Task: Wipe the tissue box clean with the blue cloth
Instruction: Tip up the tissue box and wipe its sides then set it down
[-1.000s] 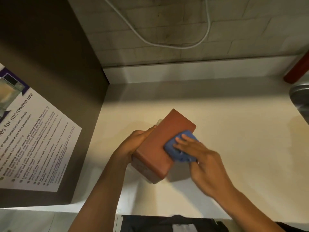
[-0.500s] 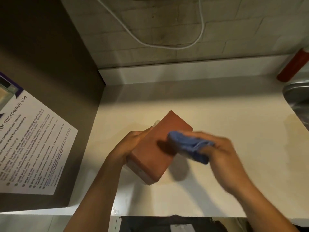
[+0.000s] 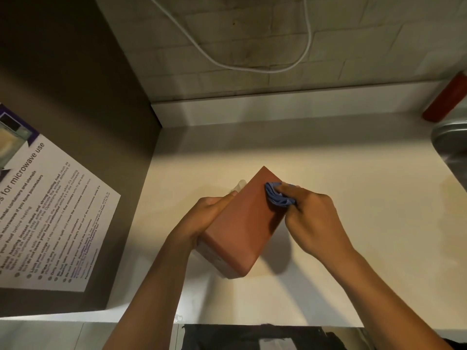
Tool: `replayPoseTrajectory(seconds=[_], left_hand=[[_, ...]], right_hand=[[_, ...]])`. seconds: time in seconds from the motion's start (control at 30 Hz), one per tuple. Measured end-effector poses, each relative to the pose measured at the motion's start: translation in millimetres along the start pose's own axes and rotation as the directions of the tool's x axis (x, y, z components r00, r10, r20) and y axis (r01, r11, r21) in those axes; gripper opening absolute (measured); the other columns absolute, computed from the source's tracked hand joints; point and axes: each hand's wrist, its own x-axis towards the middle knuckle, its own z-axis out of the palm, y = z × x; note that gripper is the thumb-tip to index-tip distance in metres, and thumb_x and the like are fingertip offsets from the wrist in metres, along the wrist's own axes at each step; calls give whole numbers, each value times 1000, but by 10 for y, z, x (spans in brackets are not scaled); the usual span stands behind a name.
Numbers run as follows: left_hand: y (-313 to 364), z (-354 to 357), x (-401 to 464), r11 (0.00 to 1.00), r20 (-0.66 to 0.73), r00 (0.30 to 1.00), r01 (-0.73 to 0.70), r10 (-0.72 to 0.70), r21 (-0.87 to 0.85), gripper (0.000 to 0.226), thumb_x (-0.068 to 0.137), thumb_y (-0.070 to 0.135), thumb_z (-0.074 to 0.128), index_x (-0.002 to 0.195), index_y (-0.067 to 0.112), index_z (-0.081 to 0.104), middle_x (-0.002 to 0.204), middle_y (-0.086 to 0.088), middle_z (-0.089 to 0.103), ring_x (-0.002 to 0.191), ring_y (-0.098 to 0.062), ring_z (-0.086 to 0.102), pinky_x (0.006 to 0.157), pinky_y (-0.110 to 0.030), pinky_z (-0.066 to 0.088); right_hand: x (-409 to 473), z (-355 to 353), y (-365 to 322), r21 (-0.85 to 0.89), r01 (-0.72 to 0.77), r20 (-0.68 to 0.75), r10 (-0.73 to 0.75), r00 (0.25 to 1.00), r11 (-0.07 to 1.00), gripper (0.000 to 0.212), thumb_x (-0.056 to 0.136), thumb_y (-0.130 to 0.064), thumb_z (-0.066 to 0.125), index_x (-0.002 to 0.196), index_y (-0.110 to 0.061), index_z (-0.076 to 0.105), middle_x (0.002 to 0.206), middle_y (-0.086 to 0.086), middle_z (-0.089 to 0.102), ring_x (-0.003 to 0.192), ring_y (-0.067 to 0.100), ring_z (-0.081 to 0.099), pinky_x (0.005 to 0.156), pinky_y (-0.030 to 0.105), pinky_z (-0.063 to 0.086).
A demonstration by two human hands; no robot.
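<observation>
box (image 3: 242, 223): tipped on counter (image 3: 353, 198), long axis near-left to far-right
left hand (image 3: 209, 213): clasps box's left side
right hand (image 3: 313, 218): pinches cloth (image 3: 276, 198) on far-right end; nearer to the unwiped face

Cream bench (image 3: 341, 193) below brick wall (image 3: 379, 34); white cable (image 3: 252, 66) looping; microwave notice (image 3: 50, 218) left; steel sink (image 3: 452, 147) right.

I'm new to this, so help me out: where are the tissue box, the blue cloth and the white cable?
tissue box (image 3: 240, 231): head view, its broad reddish face.
blue cloth (image 3: 276, 198): head view, the bunched folds.
white cable (image 3: 252, 66): head view, its lowest sag.
</observation>
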Motion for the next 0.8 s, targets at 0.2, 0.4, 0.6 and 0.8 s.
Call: replayPoseTrajectory(seconds=[0.2,0.4,0.6,0.8], left_hand=[[-17,56,36,997,35,999,38,-36,-74,50,89,59,68,114,16,76,117,-16,73,110,-37,69,103,-53,50],[-121,28,97,997,33,999,2,0,-74,36,96,43,67,125,22,70,119,7,67,87,18,64,82,-5,49],[-94,-71,138,985,-11,999,41,-44,-166,57,65,71,76,98,24,81,116,-12,74,116,-36,66,105,-54,48],[-118,-102,178,996,-2,1000,31,-31,-83,57,85,65,66,117,19,74,102,2,75,94,-17,70,84,-34,54]], right_hand=[[-245,21,-262,-184,56,17,-54,998,981,47,77,1,48,114,-20,69,82,4,65,64,25,52,52,22,30],[-554,136,-439,-205,112,149,-82,985,972,37,79,-13,41,103,-24,68,79,1,65,62,19,47,54,24,41],[-409,-187,-201,473,-249,322,97,942,845,49,82,1,51,100,-38,74,85,0,75,72,30,66,66,33,55],[-62,-465,115,523,-231,23,257,966,821,34,73,-15,48,90,-29,74,79,2,73,79,26,70,59,29,58]])
